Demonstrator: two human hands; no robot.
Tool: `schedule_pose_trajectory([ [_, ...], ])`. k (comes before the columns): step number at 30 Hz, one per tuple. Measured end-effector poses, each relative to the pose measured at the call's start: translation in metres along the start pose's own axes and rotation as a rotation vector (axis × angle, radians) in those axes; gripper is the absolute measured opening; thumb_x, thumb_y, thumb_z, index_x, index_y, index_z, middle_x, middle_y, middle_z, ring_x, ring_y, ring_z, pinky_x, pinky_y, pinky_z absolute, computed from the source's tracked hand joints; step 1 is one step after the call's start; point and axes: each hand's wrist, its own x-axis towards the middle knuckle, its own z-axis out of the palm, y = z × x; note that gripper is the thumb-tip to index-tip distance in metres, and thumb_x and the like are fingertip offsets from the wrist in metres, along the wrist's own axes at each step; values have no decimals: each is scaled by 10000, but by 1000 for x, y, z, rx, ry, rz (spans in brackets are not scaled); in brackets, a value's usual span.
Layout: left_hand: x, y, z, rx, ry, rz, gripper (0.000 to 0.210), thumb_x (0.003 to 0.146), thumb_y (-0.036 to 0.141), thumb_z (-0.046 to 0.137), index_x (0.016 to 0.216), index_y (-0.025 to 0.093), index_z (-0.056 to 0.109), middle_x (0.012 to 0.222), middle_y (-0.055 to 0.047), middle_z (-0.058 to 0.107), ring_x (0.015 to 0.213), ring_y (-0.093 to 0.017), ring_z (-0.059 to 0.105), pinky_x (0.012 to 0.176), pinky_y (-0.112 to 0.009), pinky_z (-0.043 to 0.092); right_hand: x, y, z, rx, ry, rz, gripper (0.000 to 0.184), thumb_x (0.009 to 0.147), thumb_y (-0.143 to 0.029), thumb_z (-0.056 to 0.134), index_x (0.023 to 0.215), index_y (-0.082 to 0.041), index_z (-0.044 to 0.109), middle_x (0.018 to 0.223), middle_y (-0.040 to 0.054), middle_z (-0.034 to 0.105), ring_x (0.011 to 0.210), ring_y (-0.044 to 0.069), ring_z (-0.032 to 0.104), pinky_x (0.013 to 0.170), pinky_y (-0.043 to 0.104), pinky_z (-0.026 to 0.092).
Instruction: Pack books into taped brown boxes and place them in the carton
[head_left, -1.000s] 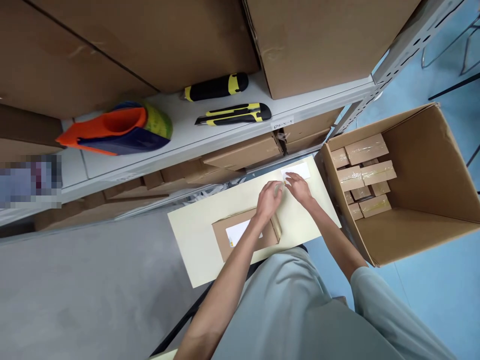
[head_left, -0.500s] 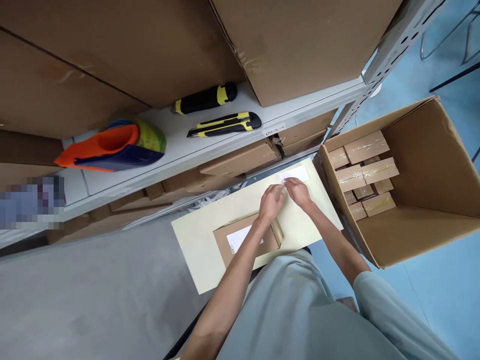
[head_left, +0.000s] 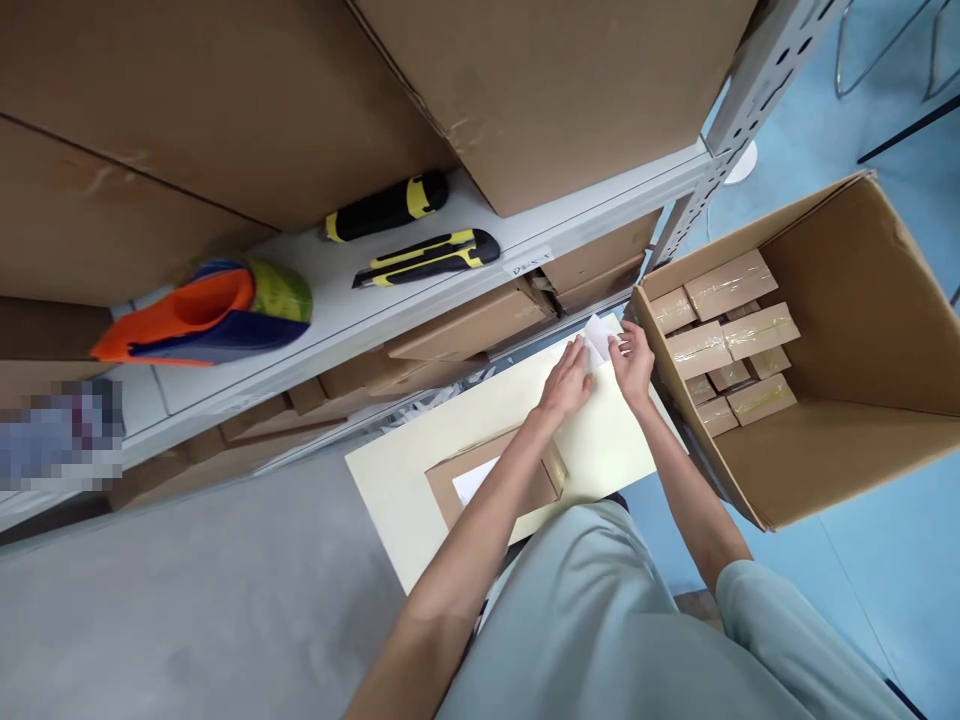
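1. Left hand (head_left: 568,383) and right hand (head_left: 634,362) both pinching a small white label sheet (head_left: 598,340), raised just above the far end of the cream table (head_left: 600,450).
2. Left hand fingertips closed on the sheet's near-left edge; right hand fingers closed on its right edge.
3. Small cardboard box (head_left: 491,480) with a white label on top, lying on the table under the left forearm.
4. Large open carton (head_left: 847,330) just right of the table, with taped little boxes (head_left: 720,340) stacked at its far side.
5. Two yellow-black utility knives (head_left: 427,257) and an orange tape dispenser (head_left: 202,315) resting on the grey shelf (head_left: 337,290).
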Motion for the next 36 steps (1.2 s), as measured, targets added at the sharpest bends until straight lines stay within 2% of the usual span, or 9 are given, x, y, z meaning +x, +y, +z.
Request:
schedule_pose_trajectory([
  [4, 27, 12, 7, 132, -109, 56, 794, 955, 106, 588, 1710, 82, 342, 1837, -213, 188, 1709, -365, 218, 1367, -514, 327, 14, 10, -20, -46, 75, 86, 417, 1032, -577, 581, 1137, -198, 720, 964, 74, 788, 766, 211, 717, 801, 348, 576],
  [9, 47, 23, 15, 254, -173, -15, 881, 921, 61, 577, 1744, 77, 263, 1842, -223, 139, 1712, -383, 198, 1356, -536, 326, 23, 15, -34, -111, 154, 149, 430, 1051, -607, 549, 1025, -205, 696, 911, 84, 793, 793, 233, 734, 802, 347, 567],
  [12, 52, 26, 19, 295, -209, -49, 863, 940, 61, 542, 1753, 89, 254, 1851, -194, 123, 1710, -362, 223, 1336, -507, 369, 23, 15, -42, -210, 216, 138, 413, 1059, -584, 551, 991, -203, 697, 931, 109, 796, 843, 262, 732, 854, 380, 554],
  [16, 54, 25, 21, 350, -263, -53, 865, 935, 39, 518, 1759, 107, 262, 1863, -147, 112, 1715, -347, 211, 1274, -477, 469, 22, 17, -50, -294, 229, 149, 369, 1071, -515, 552, 972, -195, 705, 954, 129, 794, 902, 285, 728, 894, 398, 535],
  [21, 52, 19, 23, 322, -245, -36, 931, 923, 58, 560, 1775, 99, 188, 1859, -168, 115, 1724, -334, 170, 1285, -452, 465, 18, 24, -51, -352, 213, 169, 341, 1076, -477, 556, 957, -191, 699, 929, 117, 780, 875, 280, 713, 875, 392, 532],
  [27, 56, 24, 21, 358, -288, -70, 985, 883, 52, 631, 1773, 110, 211, 1868, -142, 93, 1725, -330, 170, 1278, -425, 475, 11, 28, -53, -379, 250, 176, 332, 1080, -466, 542, 962, -193, 690, 942, 115, 783, 875, 267, 719, 866, 380, 540],
  [32, 60, 35, 18, 318, -302, -116, 1007, 845, 15, 668, 1758, 96, 252, 1869, -144, 67, 1731, -320, 143, 1298, -413, 449, -6, 22, -75, -344, 451, 236, 437, 1093, -550, 488, 975, -180, 686, 979, 140, 779, 831, 247, 718, 823, 374, 563],
  [34, 59, 39, 13, 255, -294, -125, 961, 839, 3, 668, 1730, 65, 313, 1864, -165, 94, 1728, -318, 161, 1309, -407, 432, -18, 14, -85, -289, 501, 205, 503, 1085, -629, 472, 1000, -182, 684, 991, 139, 769, 823, 236, 711, 793, 367, 577],
  [36, 55, 43, 6, 148, -242, -121, 800, 869, 16, 650, 1645, 36, 458, 1852, -180, 165, 1718, -314, 209, 1334, -395, 391, -33, 1, -92, -209, 505, 171, 535, 1061, -691, 491, 1029, -193, 681, 1010, 131, 753, 804, 232, 709, 761, 373, 591],
])
